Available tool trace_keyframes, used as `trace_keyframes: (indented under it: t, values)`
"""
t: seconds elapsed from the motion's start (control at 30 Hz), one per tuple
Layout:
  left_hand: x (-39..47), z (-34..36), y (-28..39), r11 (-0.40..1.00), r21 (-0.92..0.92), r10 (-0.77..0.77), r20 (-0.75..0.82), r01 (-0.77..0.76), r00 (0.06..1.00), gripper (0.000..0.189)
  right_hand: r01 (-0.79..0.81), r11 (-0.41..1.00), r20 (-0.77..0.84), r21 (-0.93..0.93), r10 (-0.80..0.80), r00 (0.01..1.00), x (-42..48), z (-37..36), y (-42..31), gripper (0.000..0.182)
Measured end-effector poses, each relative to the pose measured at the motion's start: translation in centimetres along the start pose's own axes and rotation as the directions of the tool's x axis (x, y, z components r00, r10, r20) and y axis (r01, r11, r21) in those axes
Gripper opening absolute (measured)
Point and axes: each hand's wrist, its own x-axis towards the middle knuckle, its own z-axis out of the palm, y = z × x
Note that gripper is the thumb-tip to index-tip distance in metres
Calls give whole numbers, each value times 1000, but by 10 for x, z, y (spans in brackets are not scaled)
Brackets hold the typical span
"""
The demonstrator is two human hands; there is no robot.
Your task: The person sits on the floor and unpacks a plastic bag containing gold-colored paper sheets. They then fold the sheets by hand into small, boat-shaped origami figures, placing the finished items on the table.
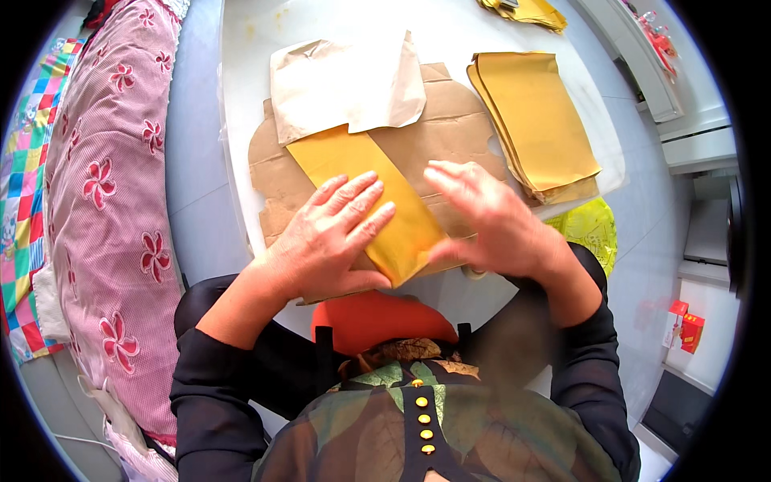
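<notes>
A folded strip of yellow kraft paper point(412, 223) lies slantwise before me on a flattened piece of brown cardboard point(455, 135). My left hand point(331, 241) rests flat across the strip's left side, its thumb by the near corner. My right hand point(497, 223), slightly blurred, is at the strip's right edge with its fingers spread from the thumb. The thumb tip is close to the near right corner; whether it touches cannot be made out. A crumpled pale paper sheet point(343, 84) covers the strip's far end.
The white table point(246, 78) also bears a stack of yellow kraft sheets point(542, 120) at right and more yellow pieces point(536, 15) at the far edge. A yellow-green plastic bag point(593, 232) is below the right edge. Left stands a seat with a pink floral cover point(120, 241).
</notes>
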Motion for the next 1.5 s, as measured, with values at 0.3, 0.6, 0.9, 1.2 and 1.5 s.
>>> trace_keyframes:
  t: [0.3,0.6,0.9,1.2,1.5]
  values:
    - [-12,17,19,999,17,-26,-38,27,999,83,248,820,-148,-516,-370,917,-25,61,-22,45]
    - [-18,26,32,999,-43,-38,-206,29,978,48,272,876,-291,-399,-402,868,-35,74,-14,29]
    - [-16,35,33,997,-54,-76,-309,63,948,31,168,934,-386,-315,-287,876,-41,74,-9,27]
    - [-7,26,32,897,-323,-377,-198,303,905,7,-45,998,-439,54,64,896,-46,65,-11,12]
    - [7,33,34,878,-241,-465,-234,413,854,12,-65,997,-538,-32,37,842,-43,70,-12,29]
